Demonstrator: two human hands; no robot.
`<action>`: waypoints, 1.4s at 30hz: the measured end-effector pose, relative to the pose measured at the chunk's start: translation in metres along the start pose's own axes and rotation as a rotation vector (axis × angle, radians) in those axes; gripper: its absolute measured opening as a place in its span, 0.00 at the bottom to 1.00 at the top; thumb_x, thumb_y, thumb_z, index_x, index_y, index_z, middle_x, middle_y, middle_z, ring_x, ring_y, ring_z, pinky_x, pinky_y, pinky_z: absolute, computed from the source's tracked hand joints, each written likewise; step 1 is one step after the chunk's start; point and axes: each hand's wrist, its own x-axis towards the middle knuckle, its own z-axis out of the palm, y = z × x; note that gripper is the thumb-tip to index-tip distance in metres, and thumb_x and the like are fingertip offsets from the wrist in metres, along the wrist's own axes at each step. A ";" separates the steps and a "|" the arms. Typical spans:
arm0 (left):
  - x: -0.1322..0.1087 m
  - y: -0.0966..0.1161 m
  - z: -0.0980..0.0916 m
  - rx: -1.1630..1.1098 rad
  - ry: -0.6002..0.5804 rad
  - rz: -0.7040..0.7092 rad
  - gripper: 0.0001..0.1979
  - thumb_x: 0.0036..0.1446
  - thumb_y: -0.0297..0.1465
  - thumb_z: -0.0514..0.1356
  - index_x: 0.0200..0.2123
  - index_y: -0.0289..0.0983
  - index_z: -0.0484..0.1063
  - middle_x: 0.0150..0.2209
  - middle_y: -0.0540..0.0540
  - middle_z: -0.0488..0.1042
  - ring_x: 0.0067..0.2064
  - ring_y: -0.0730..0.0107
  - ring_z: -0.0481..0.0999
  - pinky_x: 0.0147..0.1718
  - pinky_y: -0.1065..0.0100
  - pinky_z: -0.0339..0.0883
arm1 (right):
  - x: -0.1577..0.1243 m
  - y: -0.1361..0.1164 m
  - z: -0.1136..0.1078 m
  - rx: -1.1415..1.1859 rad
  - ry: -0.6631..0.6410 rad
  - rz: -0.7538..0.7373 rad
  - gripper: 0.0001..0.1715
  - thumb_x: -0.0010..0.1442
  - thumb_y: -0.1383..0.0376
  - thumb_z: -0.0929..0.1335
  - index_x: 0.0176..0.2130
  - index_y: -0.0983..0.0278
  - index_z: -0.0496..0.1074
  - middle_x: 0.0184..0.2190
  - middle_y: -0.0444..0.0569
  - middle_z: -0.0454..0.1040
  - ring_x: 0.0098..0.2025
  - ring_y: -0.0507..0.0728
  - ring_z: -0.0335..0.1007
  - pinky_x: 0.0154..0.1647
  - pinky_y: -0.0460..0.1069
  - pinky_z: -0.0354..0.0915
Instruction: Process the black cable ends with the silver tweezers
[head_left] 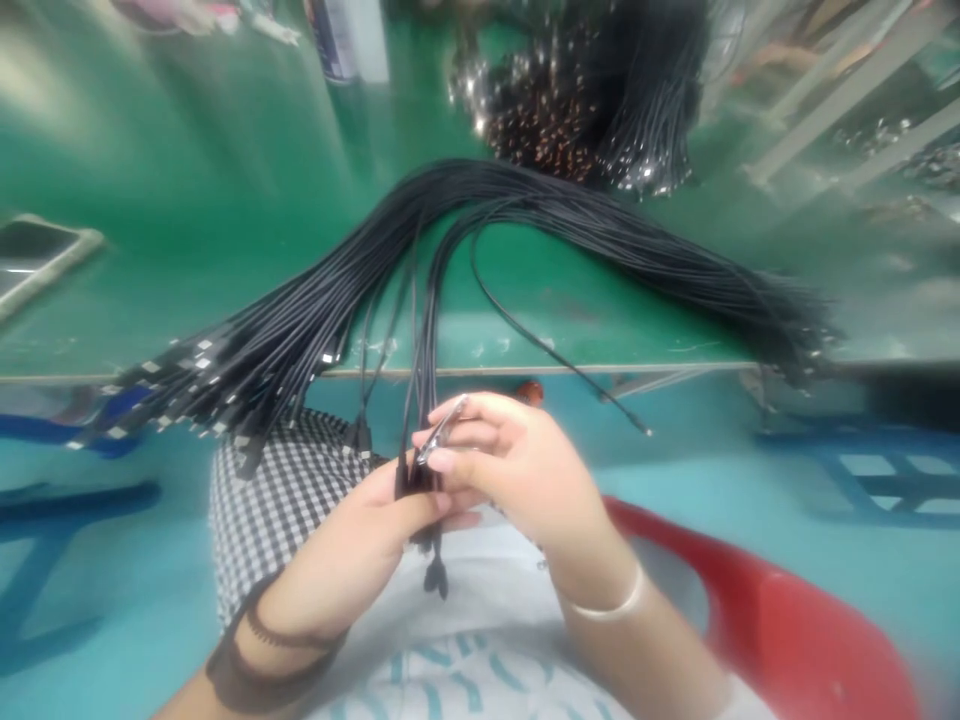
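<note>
My left hand [394, 515] is closed on the black connector ends [409, 480] of several thin cables, just past the table edge and above my lap. My right hand [517, 455] pinches a small silver metal tool shaped like a nail clipper [444, 430] between thumb and fingers. Its lower tip meets the cable ends, or nearly so; the exact contact is hidden by my fingers. More short black ends [435, 577] hang below my hands. From the held ends, cables run up to a large bundle of black cables [480, 180] arched across the table.
The green table [247, 220] carries another heap of cables with copper and silver tips [555, 130]. A framed, dark-screened object [37, 255] lies at left, a can [330, 40] at the back. A red chair [765, 600] is at right; blue stools [870, 470] stand on both sides.
</note>
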 end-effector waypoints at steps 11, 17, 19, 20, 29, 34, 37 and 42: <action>0.008 -0.011 -0.006 0.039 -0.107 0.037 0.12 0.61 0.31 0.64 0.49 0.36 0.77 0.49 0.38 0.81 0.53 0.52 0.78 0.54 0.55 0.69 | 0.010 0.000 0.012 -0.031 0.527 -0.659 0.12 0.60 0.67 0.73 0.44 0.54 0.74 0.46 0.42 0.81 0.50 0.55 0.78 0.57 0.52 0.71; 0.009 -0.015 -0.002 0.148 -0.106 0.075 0.12 0.58 0.34 0.66 0.45 0.36 0.77 0.45 0.40 0.82 0.46 0.56 0.80 0.43 0.60 0.74 | 0.037 -0.004 0.018 0.092 0.592 -0.888 0.12 0.62 0.70 0.70 0.46 0.57 0.72 0.46 0.44 0.80 0.53 0.56 0.77 0.58 0.54 0.72; 0.007 -0.012 -0.001 0.196 -0.063 0.079 0.13 0.57 0.36 0.67 0.43 0.35 0.77 0.41 0.41 0.83 0.41 0.59 0.81 0.37 0.64 0.73 | 0.044 -0.005 0.016 0.084 0.618 -0.939 0.13 0.62 0.70 0.70 0.46 0.57 0.72 0.46 0.45 0.80 0.52 0.56 0.77 0.58 0.55 0.72; 0.006 -0.010 0.000 0.215 -0.039 0.077 0.13 0.56 0.36 0.68 0.42 0.35 0.78 0.38 0.41 0.83 0.38 0.61 0.81 0.35 0.65 0.73 | 0.046 -0.005 0.016 0.084 0.623 -0.959 0.13 0.62 0.70 0.70 0.46 0.57 0.72 0.46 0.45 0.80 0.52 0.56 0.77 0.58 0.55 0.72; 0.006 -0.004 0.005 0.227 0.016 0.084 0.13 0.55 0.37 0.67 0.39 0.34 0.77 0.28 0.44 0.81 0.30 0.65 0.79 0.30 0.67 0.71 | 0.043 -0.002 0.022 0.062 0.529 -0.870 0.12 0.61 0.70 0.71 0.44 0.58 0.72 0.45 0.44 0.80 0.51 0.55 0.78 0.56 0.52 0.74; 0.007 0.002 0.005 0.332 0.012 0.145 0.07 0.52 0.32 0.70 0.31 0.35 0.78 0.28 0.46 0.82 0.30 0.69 0.77 0.30 0.71 0.69 | 0.038 -0.006 0.027 0.023 0.315 -0.687 0.13 0.58 0.67 0.73 0.44 0.58 0.73 0.44 0.44 0.81 0.49 0.56 0.79 0.54 0.52 0.75; 0.003 0.003 0.006 0.337 0.060 0.146 0.06 0.53 0.31 0.69 0.29 0.35 0.77 0.28 0.45 0.82 0.30 0.67 0.78 0.30 0.70 0.70 | 0.028 -0.013 0.022 0.030 0.267 -0.654 0.12 0.58 0.68 0.73 0.43 0.56 0.74 0.45 0.43 0.80 0.53 0.56 0.77 0.58 0.53 0.72; -0.003 0.002 0.005 0.214 0.184 0.203 0.08 0.56 0.34 0.67 0.32 0.37 0.72 0.35 0.42 0.84 0.33 0.60 0.82 0.29 0.66 0.75 | 0.001 -0.012 0.003 0.106 0.353 -0.662 0.16 0.54 0.71 0.76 0.41 0.53 0.77 0.41 0.40 0.80 0.47 0.54 0.78 0.51 0.49 0.75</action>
